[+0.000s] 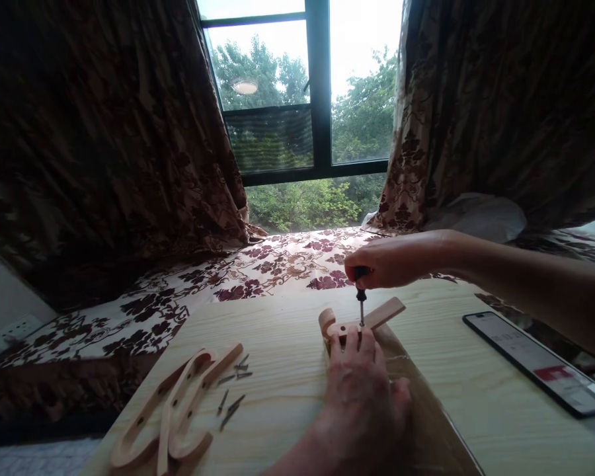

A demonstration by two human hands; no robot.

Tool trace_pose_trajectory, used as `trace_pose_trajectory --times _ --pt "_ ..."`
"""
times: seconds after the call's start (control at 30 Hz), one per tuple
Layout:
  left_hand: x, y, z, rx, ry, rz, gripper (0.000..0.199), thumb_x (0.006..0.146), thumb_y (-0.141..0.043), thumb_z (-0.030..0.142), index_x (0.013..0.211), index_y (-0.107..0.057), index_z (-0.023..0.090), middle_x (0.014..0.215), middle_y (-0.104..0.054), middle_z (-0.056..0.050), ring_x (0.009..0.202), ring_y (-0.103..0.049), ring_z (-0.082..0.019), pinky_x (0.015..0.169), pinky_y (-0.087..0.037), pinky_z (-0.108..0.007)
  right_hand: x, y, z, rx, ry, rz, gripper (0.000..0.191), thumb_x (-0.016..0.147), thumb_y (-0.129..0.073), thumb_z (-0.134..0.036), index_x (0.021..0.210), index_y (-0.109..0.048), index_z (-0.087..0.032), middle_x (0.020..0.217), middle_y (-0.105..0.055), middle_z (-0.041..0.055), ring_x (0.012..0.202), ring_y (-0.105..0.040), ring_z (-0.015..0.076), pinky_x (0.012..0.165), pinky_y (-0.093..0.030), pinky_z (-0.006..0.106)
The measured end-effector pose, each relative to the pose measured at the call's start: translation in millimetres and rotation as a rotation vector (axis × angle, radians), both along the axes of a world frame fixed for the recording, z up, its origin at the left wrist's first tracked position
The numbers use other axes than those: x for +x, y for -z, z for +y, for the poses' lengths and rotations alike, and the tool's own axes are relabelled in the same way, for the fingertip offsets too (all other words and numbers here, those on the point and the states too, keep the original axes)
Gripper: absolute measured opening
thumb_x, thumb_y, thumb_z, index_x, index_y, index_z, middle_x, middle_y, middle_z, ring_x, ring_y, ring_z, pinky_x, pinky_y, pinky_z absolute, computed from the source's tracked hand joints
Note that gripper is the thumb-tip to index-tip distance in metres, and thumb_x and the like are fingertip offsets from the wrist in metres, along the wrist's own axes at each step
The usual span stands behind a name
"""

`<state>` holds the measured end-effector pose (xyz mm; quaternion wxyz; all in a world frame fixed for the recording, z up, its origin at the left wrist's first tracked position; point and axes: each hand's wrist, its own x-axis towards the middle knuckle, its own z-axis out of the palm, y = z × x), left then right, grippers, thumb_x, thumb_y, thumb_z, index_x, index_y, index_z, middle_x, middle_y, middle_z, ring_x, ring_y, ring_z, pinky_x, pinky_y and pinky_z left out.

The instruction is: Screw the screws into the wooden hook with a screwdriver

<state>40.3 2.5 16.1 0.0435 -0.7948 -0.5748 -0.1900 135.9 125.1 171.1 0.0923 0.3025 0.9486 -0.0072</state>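
My right hand (389, 261) is closed round the dark handle of a screwdriver (361, 295), which stands upright with its tip at a hole in a curved wooden piece (387, 312). My left hand (359, 390) presses its fingers on that wooden piece, over a brown board (421, 410) on the pale table. Beneath the left fingers, part of the piece is hidden. More curved wooden pieces (198, 390) with holes lie at the table's left, and several screws (232, 411) are scattered beside them.
A phone (540, 363) with its screen lit lies on the right of the pale wooden table (272, 330). Behind the table is a ledge with a floral cloth (287, 264), below a window between patterned curtains (178, 132). A wall socket (17, 330) shows at far left.
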Motion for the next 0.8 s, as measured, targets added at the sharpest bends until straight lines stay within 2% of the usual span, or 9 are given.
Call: trace_pose_trajectory --times 0.3,0.43,0.5,0.6,0.7,0.8 --pt "0.3 -2.2 0.4 0.015 0.001 0.012 0.045 0.083 -0.055 0.043 0.111 -0.063 0.008 0.124 -0.054 -0.017 0.12 -0.042 -0.038 0.11 -0.027 -0.057 3.9 8.8 2.4 -0.003 -0.001 0.052 0.019 0.083 -0.049 -0.021 0.092 -0.066 -0.017 0.082 -0.067 0.0066 0.067 -0.053 0.0156 0.056 -0.034 0.026" --pt "-0.6 -0.7 1.2 0.045 -0.003 0.041 0.046 0.08 -0.057 0.042 0.112 -0.063 0.009 0.125 -0.055 -0.017 0.119 -0.044 -0.037 0.107 -0.032 -0.056 8.9 13.8 1.7 -0.03 0.069 0.174 0.016 0.083 -0.053 -0.026 0.089 -0.064 -0.016 0.081 -0.065 0.0063 0.066 -0.051 0.015 0.056 -0.034 0.025" --pt "-3.0 6.4 4.3 0.082 0.0 0.054 0.05 0.08 -0.056 0.043 0.116 -0.062 0.009 0.127 -0.054 -0.017 0.12 -0.043 -0.038 0.106 -0.033 -0.056 13.7 20.7 0.6 -0.16 0.071 0.299 0.018 0.084 -0.054 -0.03 0.092 -0.063 -0.017 0.079 -0.064 0.004 0.065 -0.05 0.0137 0.056 -0.035 0.024" --pt "-8.7 23.6 12.4 0.143 0.022 0.076 0.05 0.08 -0.053 0.043 0.118 -0.061 0.01 0.127 -0.056 -0.017 0.119 -0.045 -0.038 0.104 -0.033 -0.059 20.9 40.8 0.8 -0.327 0.06 0.561 0.021 0.086 -0.053 -0.036 0.09 -0.061 -0.017 0.074 -0.061 0.0014 0.065 -0.05 0.0131 0.058 -0.038 0.023" --pt "-12.1 40.8 20.6 0.21 0.043 0.078 0.053 0.079 -0.05 0.043 0.118 -0.061 0.009 0.128 -0.055 -0.017 0.12 -0.045 -0.038 0.102 -0.035 -0.061 23.5 65.4 3.7 -0.431 0.044 0.85 0.031 0.087 -0.052 -0.046 0.086 -0.06 -0.016 0.075 -0.06 0.0019 0.069 -0.052 0.0146 0.062 -0.042 0.025" --pt "-9.5 52.5 25.8 0.268 0.02 0.04 0.054 0.078 -0.048 0.043 0.116 -0.063 0.009 0.126 -0.058 -0.017 0.12 -0.045 -0.038 0.102 -0.036 -0.06 20.4 81.3 4.4 -0.462 0.029 1.03 0.03 0.086 -0.056 -0.046 0.084 -0.061 -0.017 0.078 -0.06 0.0032 0.073 -0.054 0.0159 0.066 -0.044 0.026"
